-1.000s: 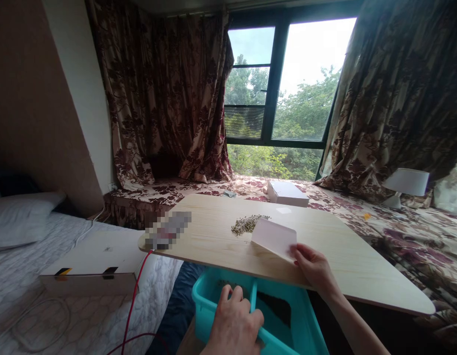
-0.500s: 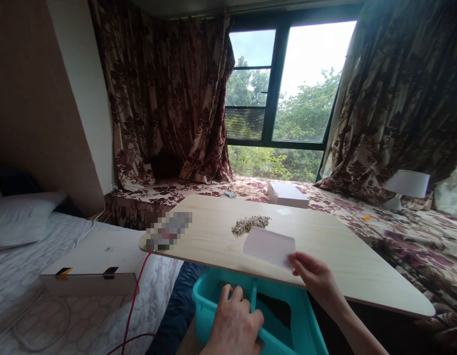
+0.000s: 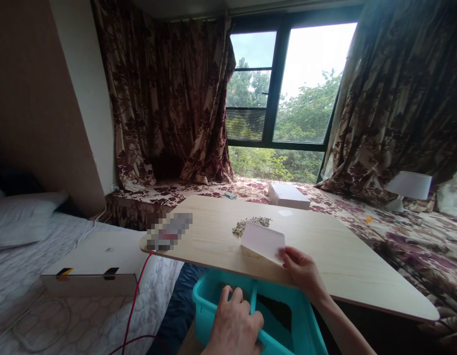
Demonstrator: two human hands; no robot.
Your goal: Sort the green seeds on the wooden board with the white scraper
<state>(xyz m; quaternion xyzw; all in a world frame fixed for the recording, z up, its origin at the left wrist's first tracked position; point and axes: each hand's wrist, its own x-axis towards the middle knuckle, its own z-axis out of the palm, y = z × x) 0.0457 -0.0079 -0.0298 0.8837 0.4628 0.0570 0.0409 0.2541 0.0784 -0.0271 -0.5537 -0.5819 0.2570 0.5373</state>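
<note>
My right hand [image 3: 302,271] pinches the right end of a thin white card [image 3: 263,240] with rounded corners. The card is tilted over the wooden tabletop [image 3: 335,246], just in front of a pile of small mixed grains or seeds [image 3: 239,228], and covers part of it. Below the near table edge is a teal bin [image 3: 306,325] with a divider between its compartments. Dark loose material lies in the right compartment; a little shows in the left one. My left hand [image 3: 236,318] grips the bin's near side with bent fingers, its thumb hidden.
A pixelated object [image 3: 169,231] with a red cable [image 3: 134,305] lies on the table's left end. A white box [image 3: 95,261] rests on the bed at left. Behind the table, another white box [image 3: 288,195] and a lamp [image 3: 408,187] stand on the patterned window ledge.
My right hand has moved slightly left with the card, whose tilt has become steeper against the tabletop. My left hand stays on the bin.
</note>
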